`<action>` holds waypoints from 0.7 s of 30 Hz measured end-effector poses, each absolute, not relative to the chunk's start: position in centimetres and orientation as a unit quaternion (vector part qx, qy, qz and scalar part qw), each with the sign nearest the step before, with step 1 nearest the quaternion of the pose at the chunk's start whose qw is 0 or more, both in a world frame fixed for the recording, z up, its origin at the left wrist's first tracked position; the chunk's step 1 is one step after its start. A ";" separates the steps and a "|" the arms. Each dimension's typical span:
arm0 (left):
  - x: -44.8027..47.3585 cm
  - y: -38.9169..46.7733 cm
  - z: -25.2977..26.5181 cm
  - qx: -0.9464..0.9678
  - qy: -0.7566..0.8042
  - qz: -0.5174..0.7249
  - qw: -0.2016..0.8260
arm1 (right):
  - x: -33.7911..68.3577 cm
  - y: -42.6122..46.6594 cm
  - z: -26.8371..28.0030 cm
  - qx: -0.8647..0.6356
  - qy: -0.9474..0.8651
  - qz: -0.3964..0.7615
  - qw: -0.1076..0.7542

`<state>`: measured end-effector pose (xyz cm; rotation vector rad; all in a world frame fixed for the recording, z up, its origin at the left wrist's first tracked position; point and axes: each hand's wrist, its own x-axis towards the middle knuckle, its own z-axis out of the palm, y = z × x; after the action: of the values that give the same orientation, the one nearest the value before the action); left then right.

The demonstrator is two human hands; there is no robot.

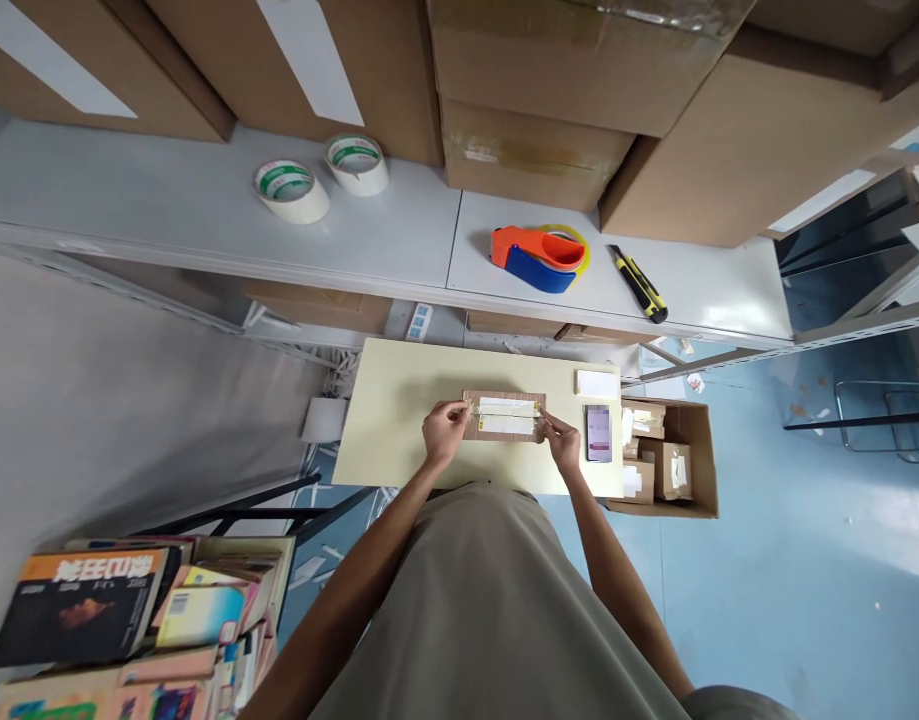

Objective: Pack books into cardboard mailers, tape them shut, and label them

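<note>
Brown cardboard parcel (504,416) flat on tabletop (391,420), left of smartphone (598,434). Left hand (444,432) pinches left end, fingers nearly closed; right hand (562,442) likewise at right end. Step looks like smoothing clear tape (472,410) at ends; next move calls for firm, even pressing.

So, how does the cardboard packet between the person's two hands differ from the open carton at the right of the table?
The cardboard packet is flat and small, while the open carton is deeper and larger. The packet has the left hand and right hand at its ends, over the table; no hand touches the carton beside the table. The packet carries white strips; the carton holds several parcels. Both are brown cardboard.
</note>
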<state>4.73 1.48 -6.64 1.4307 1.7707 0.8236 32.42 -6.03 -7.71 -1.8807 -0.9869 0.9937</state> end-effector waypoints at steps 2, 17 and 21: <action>4.8 1.6 -6.8 0.542 0.690 0.322 0.355 | 32.4 -6.0 -7.9 -0.736 -0.388 0.391 0.394; 3.0 2.5 -5.6 0.698 0.597 0.225 0.325 | 31.1 -6.3 -8.4 -0.737 -0.324 0.397 0.440; 1.4 3.0 -5.7 0.699 0.570 0.220 0.371 | 31.8 -6.2 -7.5 -0.722 -0.371 0.396 0.428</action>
<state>1.39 3.02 -5.67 1.7927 1.4625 0.5637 31.83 -6.22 -7.47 -1.8041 -0.9275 0.9885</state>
